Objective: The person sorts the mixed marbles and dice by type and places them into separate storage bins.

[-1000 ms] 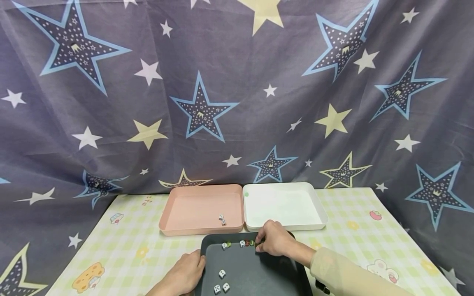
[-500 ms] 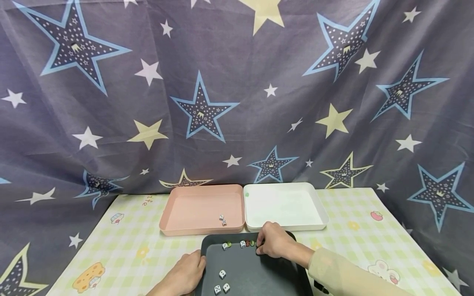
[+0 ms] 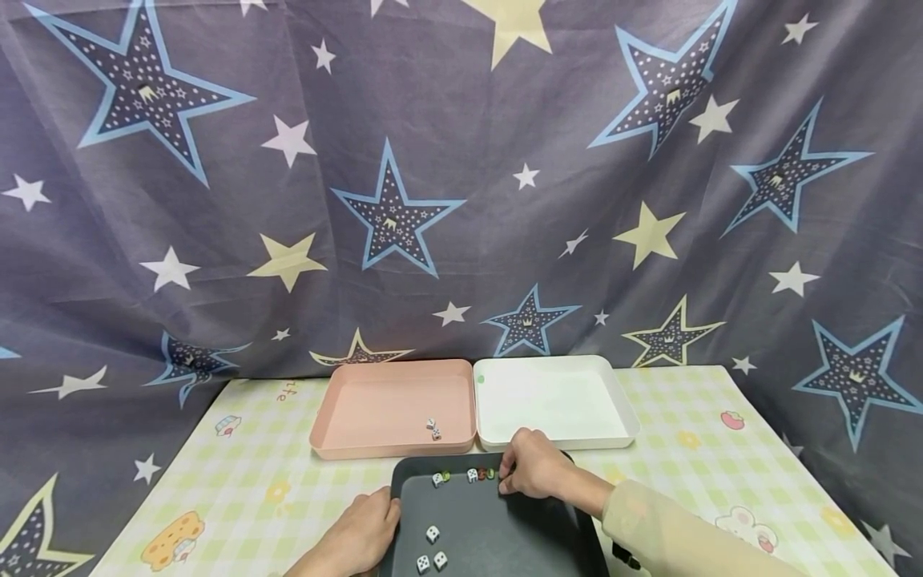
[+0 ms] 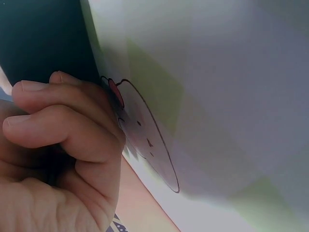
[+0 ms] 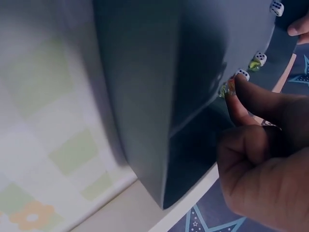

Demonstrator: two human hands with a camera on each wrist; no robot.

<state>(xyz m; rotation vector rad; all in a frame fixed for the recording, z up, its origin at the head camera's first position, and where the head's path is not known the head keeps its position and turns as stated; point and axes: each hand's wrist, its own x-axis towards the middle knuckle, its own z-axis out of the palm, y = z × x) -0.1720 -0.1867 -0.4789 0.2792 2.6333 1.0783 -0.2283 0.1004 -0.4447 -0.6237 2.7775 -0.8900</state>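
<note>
In the head view my left hand (image 3: 363,529) holds the left rim of a dark grey tray (image 3: 519,537), thumb at the edge. Its curled fingers (image 4: 67,123) lie against the tray's outer wall in the left wrist view. My right hand (image 3: 535,466) is over the tray's far right, thumb and forefinger brought together low inside. Beside those fingertips is a short row: a white die (image 3: 472,474), a red bead (image 3: 481,474) and a green bead (image 3: 491,474). I cannot tell whether the fingertips pinch anything. Left of the row sit another white die (image 3: 437,480) and a green bead (image 3: 445,476).
Three white dice (image 3: 433,534) lie in the tray's near left. Beyond the tray, a pink tray (image 3: 382,450) with small dice (image 3: 436,433) stands beside a white tray (image 3: 562,442). The checked tablecloth (image 3: 245,473) meets a star-patterned curtain (image 3: 433,120) behind.
</note>
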